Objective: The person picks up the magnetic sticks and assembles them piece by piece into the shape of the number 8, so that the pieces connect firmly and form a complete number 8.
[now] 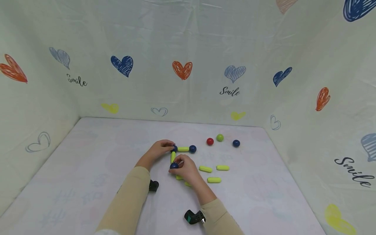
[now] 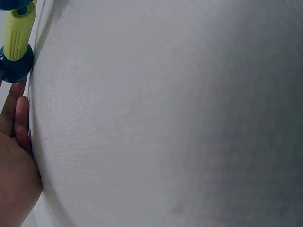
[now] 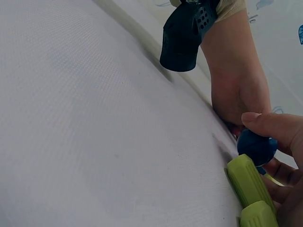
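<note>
My left hand (image 1: 155, 152) holds a blue ball (image 1: 174, 148) at the corner of a small build. From that ball a yellow-green rod (image 1: 183, 149) runs right to another blue ball (image 1: 192, 149), and a second rod (image 1: 173, 156) points toward the near side. At this rod's near end, my right hand (image 1: 189, 169) pinches a blue ball (image 3: 255, 147) between thumb and fingers. The left wrist view catches a rod (image 2: 20, 38) meeting a blue ball (image 2: 16, 68) by the left fingertips. Two yellow-green rods (image 3: 248, 182) lie beside the right hand, which partly hides them in the head view.
Loose rods (image 1: 214, 180) lie right of the right hand. Farther back sit a red ball (image 1: 210, 141), a green ball (image 1: 220, 137) and a blue ball (image 1: 236, 143). Black wrist devices (image 1: 194, 216) are on both arms. A heart-printed curtain (image 1: 158, 91) surrounds the white table (image 1: 102, 143).
</note>
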A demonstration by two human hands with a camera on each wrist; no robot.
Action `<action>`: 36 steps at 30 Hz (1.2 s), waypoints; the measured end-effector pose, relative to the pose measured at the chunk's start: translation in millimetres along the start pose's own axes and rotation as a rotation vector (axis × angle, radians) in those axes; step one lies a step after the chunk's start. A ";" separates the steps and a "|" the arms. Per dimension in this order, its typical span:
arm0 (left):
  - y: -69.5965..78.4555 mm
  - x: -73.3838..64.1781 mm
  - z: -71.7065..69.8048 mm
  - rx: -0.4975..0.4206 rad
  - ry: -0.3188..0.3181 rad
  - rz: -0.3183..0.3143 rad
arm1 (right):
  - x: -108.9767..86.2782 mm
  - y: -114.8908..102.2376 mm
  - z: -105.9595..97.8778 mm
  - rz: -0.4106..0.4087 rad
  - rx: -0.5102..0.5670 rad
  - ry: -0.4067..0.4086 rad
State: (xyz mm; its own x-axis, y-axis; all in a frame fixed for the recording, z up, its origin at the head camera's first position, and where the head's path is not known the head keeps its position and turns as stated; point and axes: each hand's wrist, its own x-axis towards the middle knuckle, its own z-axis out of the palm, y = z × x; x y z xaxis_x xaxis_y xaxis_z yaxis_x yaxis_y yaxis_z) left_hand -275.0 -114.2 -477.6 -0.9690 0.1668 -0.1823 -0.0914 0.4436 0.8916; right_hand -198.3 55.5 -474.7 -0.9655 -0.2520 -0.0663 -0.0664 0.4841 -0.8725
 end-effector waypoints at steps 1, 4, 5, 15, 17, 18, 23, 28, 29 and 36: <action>-0.2 0.0 0.0 0.000 0.000 0.000 | 0.0 0.0 0.5 0.000 -0.005 0.001; -0.7 0.0 -0.2 -0.003 -0.002 -0.001 | 0.2 0.2 2.0 -0.004 -0.019 0.005; -1.1 -0.1 -0.4 0.001 -0.002 0.004 | 0.4 0.3 2.4 -0.009 -0.024 0.007; -2.8 0.2 -1.8 -0.009 -0.012 0.035 | 1.2 -1.1 5.9 -0.017 -0.070 0.019; -3.5 0.4 -1.8 -0.009 -0.014 0.039 | 1.6 -0.7 6.4 -0.019 -0.078 0.022; -4.0 0.5 -2.0 -0.005 -0.015 0.042 | 1.7 -0.6 6.6 -0.019 -0.081 0.023; -3.4 -0.8 -2.2 -0.007 -0.018 0.038 | 1.6 -1.1 7.4 -0.018 -0.096 0.032; -1.9 -2.0 -2.4 0.010 -0.018 0.045 | 1.1 -2.1 7.6 -0.014 -0.106 0.038; -1.8 -2.2 -2.3 0.010 -0.018 0.045 | 1.1 -2.2 7.7 -0.015 -0.107 0.040; 0.8 -2.8 -1.6 0.020 -0.014 0.025 | 1.4 -1.7 9.2 -0.022 -0.106 0.046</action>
State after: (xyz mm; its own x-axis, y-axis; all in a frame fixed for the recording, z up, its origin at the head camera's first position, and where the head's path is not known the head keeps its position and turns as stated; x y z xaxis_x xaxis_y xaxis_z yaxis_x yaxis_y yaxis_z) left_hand -272.7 -115.8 -475.7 -0.9676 0.1904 -0.1657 -0.0621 0.4570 0.8873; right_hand -197.2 46.7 -477.7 -0.9740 -0.2255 -0.0231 -0.1115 0.5651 -0.8174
